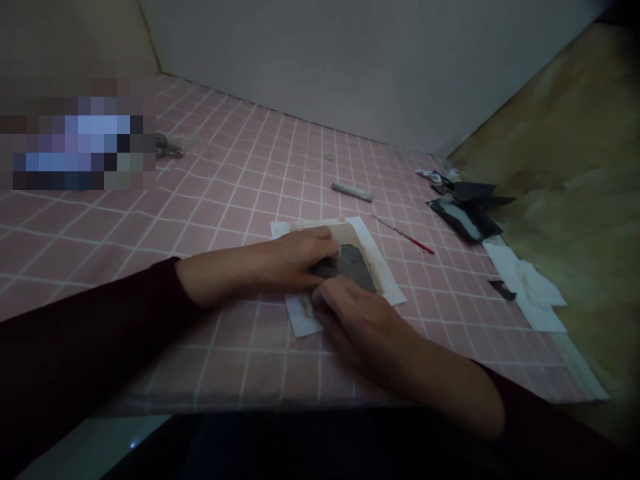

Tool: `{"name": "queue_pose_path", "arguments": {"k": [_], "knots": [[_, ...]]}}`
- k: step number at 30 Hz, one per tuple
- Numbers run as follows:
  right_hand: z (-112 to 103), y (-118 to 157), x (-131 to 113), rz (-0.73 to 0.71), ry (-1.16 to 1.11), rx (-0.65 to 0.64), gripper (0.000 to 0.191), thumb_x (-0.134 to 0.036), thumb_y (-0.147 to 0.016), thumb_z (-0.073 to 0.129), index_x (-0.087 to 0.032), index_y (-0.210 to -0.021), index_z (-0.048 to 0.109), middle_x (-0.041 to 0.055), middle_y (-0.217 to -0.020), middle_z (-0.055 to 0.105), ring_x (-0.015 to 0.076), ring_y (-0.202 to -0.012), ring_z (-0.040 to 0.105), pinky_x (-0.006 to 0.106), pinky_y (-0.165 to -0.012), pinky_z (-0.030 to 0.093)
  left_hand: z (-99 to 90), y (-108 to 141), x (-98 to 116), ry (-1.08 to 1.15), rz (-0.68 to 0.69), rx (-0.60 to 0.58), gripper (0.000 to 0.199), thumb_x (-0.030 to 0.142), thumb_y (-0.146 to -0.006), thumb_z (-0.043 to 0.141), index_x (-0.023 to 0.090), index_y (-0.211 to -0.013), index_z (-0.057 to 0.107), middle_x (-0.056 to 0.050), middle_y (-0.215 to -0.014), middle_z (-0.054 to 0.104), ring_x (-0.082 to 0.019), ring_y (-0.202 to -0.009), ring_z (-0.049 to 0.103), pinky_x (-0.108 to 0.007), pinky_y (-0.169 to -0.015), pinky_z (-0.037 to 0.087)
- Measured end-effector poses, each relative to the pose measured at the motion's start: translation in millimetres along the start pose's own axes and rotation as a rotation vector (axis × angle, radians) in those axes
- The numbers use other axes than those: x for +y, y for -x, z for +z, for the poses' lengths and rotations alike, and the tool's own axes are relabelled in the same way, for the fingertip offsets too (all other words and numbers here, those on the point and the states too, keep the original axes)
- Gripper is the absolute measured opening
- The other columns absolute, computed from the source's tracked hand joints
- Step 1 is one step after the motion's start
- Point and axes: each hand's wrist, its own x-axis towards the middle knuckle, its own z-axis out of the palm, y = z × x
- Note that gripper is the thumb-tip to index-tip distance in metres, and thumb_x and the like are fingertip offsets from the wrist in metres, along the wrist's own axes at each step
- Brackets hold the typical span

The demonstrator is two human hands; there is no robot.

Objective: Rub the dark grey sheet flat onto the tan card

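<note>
While both hands bend in close over it, a flat dark grey piece lies on a beige sheet (pixel 342 233), which rests on white paper (pixel 393 288) near the front of the pink-checked worktop (pixel 225 373). The grey piece (pixel 355 270) shows between the hands. The left hand (pixel 300 257) reaches across its left part, fingers bent; the right hand (pixel 365 317) is curled at its near edge. Whether either grip is closed on anything, I cannot tell, since the fingertips are hidden. Just beyond the paper, to the right, lies a thin red-handled tool (pixel 416 243), with a grey cylinder (pixel 353 193) farther back. Black packaging (pixel 467 217), white sheets (pixel 533 287) and a dark scrap (pixel 503 290) lie along the right side.
</note>
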Motion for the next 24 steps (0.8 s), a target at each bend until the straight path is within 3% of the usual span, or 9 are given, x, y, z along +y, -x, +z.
{"name": "queue_pose_path", "arguments": {"k": [8, 13, 19, 24], "knots": [[-7, 6, 2, 0.069, 0.102, -0.024, 0.014, -0.006, -0.087, 0.043, -0.017, -0.084, 0.051, 0.0031, -0.079, 0.052, 0.014, -0.064, 0.048, 0.027, -0.057, 0.037, -0.7, 0, 2, -0.031, -0.03, -0.023, 0.021, 0.019, -0.079, 0.066, 0.016, -0.099, 0.058, -0.004, -0.103, 0.052, -0.016, -0.091, 0.052, -0.026, -0.076, 0.041], [2, -1, -3, -0.012, 0.091, -0.011, 0.015, -0.006, -0.087, 0.044, -0.016, -0.088, 0.054, 0.0058, -0.088, 0.055, 0.0145, -0.07, 0.049, 0.026, -0.058, 0.039, 0.6, -1, 2, -0.011, -0.002, 0.003, 0.017, 0.014, -0.081, 0.059, 0.017, -0.098, 0.059, -0.004, -0.101, 0.053, -0.015, -0.091, 0.052, -0.026, -0.079, 0.041], [-4, 9, 2, 0.042, 0.096, -0.017, 0.014, -0.006, -0.087, 0.043, -0.018, -0.086, 0.051, 0.0034, -0.083, 0.053, 0.0136, -0.064, 0.047, 0.026, -0.057, 0.038, 1.0, -1, 0, -0.028, -0.005, -0.01, 0.021, 0.018, -0.078, 0.066, 0.017, -0.097, 0.058, -0.004, -0.103, 0.052, -0.016, -0.092, 0.052, -0.026, -0.077, 0.041], [2, 1, -2, -0.022, 0.061, 0.009, 0.015, -0.004, -0.086, 0.044, -0.017, -0.089, 0.05, 0.004, -0.084, 0.053, 0.0153, -0.072, 0.05, 0.027, -0.062, 0.04, 1.0, 0, 0, -0.01, -0.004, 0.006, 0.02, 0.013, -0.079, 0.06, 0.016, -0.099, 0.059, -0.004, -0.102, 0.053, -0.015, -0.091, 0.052, -0.026, -0.078, 0.041]]}}
